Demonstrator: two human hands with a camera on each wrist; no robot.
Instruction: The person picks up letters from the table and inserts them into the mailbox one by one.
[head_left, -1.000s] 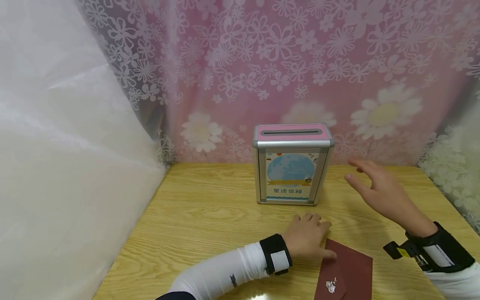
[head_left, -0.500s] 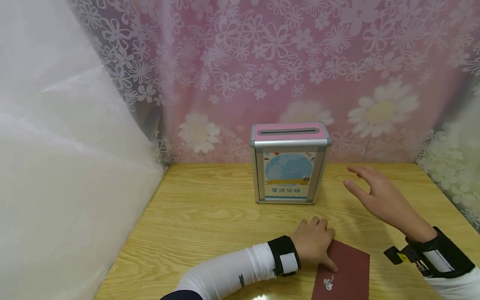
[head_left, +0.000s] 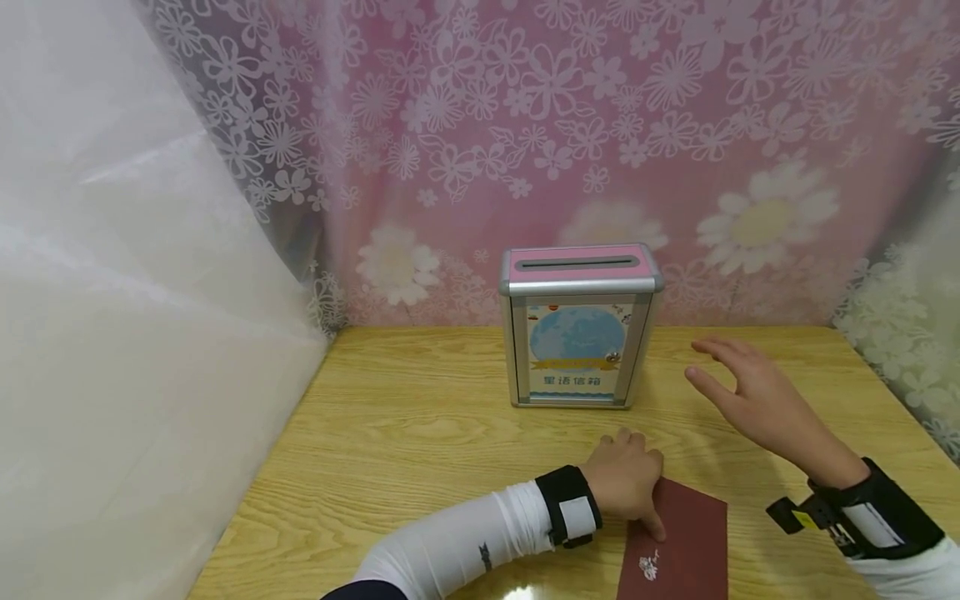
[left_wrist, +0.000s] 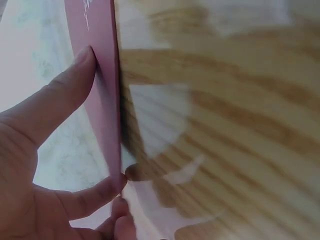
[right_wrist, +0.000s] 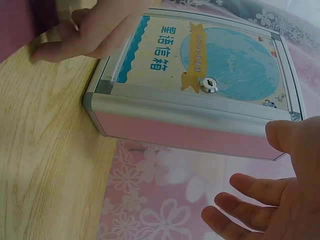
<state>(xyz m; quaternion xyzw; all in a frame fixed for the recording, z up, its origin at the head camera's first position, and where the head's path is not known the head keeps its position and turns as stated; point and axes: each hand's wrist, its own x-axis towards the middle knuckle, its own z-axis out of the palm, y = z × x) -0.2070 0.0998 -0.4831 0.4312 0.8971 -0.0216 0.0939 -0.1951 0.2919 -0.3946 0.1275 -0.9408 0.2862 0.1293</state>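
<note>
A dark red envelope (head_left: 688, 542) with a small white print lies at the table's front, its lower end cut off by the head view's edge. My left hand (head_left: 622, 482) pinches its left side. In the left wrist view, the thumb presses the face of the envelope (left_wrist: 102, 107) and the fingertips meet its edge. Behind it stands a suggestion box (head_left: 581, 333) with a pink slotted top, silver frame and moon picture. To the right of this box hovers my right hand (head_left: 772, 408), fingers loosely extended and holding nothing. The right wrist view shows a round lock (right_wrist: 208, 85) on the box's front.
The wood-grain table (head_left: 420, 433) runs back to a pink flowered curtain (head_left: 465, 150). White sheeting (head_left: 135, 333) hangs along the left side. Black straps with a camera (head_left: 813, 517) sit at the right wrist.
My left hand has moved slightly right onto the envelope and its thumb has slid further over the face. The envelope has shifted a little left. My right hand has sunk slightly.
</note>
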